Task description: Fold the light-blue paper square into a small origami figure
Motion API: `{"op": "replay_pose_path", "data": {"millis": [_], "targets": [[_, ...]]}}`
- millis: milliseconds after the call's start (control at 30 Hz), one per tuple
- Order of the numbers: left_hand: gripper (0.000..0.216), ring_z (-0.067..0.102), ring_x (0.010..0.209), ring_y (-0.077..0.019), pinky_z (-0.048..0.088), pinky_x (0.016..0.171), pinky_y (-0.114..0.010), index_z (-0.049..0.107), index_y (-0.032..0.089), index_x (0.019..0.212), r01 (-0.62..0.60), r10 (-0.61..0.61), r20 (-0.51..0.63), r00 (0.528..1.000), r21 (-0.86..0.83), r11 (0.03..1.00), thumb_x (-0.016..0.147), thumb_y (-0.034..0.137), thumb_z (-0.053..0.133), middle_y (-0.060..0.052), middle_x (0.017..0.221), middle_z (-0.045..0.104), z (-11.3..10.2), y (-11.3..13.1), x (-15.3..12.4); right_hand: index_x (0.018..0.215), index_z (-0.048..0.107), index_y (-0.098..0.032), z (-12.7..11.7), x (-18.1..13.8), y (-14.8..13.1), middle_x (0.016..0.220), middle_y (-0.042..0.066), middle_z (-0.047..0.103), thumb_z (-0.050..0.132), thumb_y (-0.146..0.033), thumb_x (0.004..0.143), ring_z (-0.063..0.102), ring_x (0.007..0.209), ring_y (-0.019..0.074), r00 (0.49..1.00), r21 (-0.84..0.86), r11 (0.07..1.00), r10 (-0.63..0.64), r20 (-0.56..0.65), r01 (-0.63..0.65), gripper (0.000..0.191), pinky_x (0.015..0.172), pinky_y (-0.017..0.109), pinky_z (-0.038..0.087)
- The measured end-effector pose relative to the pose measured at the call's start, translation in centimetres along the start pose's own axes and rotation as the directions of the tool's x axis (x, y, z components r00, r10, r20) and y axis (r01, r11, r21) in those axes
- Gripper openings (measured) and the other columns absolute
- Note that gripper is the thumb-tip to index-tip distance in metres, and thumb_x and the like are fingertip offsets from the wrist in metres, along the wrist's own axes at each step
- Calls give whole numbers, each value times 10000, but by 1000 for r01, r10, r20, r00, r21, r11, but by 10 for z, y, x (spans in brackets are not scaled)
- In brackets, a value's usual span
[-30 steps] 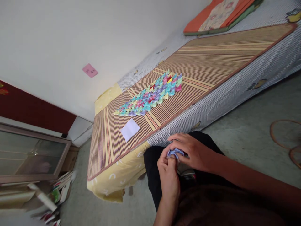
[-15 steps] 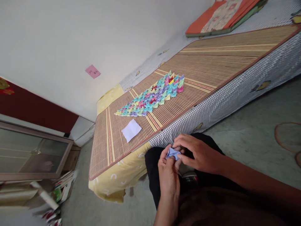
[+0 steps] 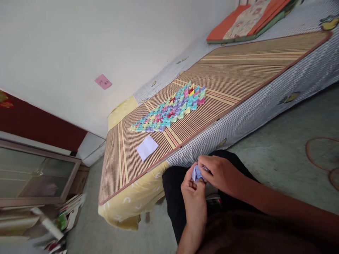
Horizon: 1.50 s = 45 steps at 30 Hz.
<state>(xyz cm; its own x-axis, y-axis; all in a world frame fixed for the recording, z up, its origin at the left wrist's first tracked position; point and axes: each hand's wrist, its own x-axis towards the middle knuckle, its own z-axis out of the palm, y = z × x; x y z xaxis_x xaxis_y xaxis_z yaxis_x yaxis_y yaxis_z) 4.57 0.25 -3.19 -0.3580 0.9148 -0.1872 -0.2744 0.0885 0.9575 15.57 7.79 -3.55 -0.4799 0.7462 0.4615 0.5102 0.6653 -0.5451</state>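
Note:
Above my lap, my left hand [image 3: 194, 195] grips a small piece of folded blue paper [image 3: 197, 174] between thumb and fingers. My right hand [image 3: 218, 173] pinches the same paper from its right side, its fingers hiding part of it. The folds stand up and look half open, but their exact shape is too small to tell. On the mat in front lies a square of pale lilac paper [image 3: 147, 147]. Beyond it are many small pointed folded paper pieces [image 3: 172, 109] in rows, coloured turquoise, yellow, pink, purple and red.
A striped bamboo mat [image 3: 116, 169] covers the bed, whose near edge is by my knees. Folded orange bedding [image 3: 221, 31] lies at the far right. A pink note [image 3: 103, 82] is on the wall. At left stands a glass-doored cabinet [image 3: 71, 176]; a cable [image 3: 308, 155] lies on the floor.
My right fingers have closed over the right side of the blue paper, which has turned and shows more upright folds. Both hands have shifted slightly to the right.

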Motion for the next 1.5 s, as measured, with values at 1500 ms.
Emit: {"op": "replay_pose_path", "data": {"millis": [1500], "targets": [[482, 704, 959, -185, 469, 1103, -476, 774, 158, 1068, 205, -178, 102, 979, -479, 853, 619, -5, 710, -3, 792, 680, -7, 8, 3, 1020, 644, -211, -16, 7, 17, 1108, 59, 661, 528, 6, 819, 617, 1045, 206, 961, 445, 888, -214, 177, 116, 318, 911, 362, 468]]}}
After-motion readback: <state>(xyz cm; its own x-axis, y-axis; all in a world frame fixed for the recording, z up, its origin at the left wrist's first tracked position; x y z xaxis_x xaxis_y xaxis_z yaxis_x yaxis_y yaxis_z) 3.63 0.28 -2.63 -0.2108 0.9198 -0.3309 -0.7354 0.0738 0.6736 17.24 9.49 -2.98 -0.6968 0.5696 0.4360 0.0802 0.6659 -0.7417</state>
